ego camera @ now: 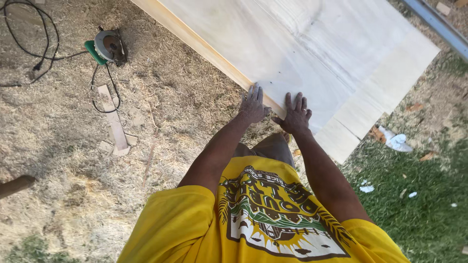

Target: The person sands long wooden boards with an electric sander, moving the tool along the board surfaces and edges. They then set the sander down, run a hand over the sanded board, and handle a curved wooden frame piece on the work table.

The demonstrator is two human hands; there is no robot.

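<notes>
Far left on the dry grass (161, 92): one black cord (29, 34) looping in from the top-left corner, cut off by the frame, then one circular saw (108, 46) with a green body, well apart from both hands. Just below the saw, a few thin wood offcuts (116, 129), three or four, exact count hard to make out among the straw. At the left edge, one brown rounded end (14, 185) of something, mostly cut off and unclear.

Toward the middle: left hand (252, 104) laid flat, fingers spread and unclenched, resting on the near edge of one large pale plywood sheet (312, 53), gripping nothing. Just beside it, right hand (295, 115) likewise flat and released, palm down on the same edge, near the sheet's lower corner. Sheet stretching up and away from both hands, its top cut off by the frame; one yellowish wood strip (195, 41) running along its left edge.

Right: green grass with several white paper scraps (397, 142), about four. One grey metal rail (438, 24) in the top-right corner, cut off.
</notes>
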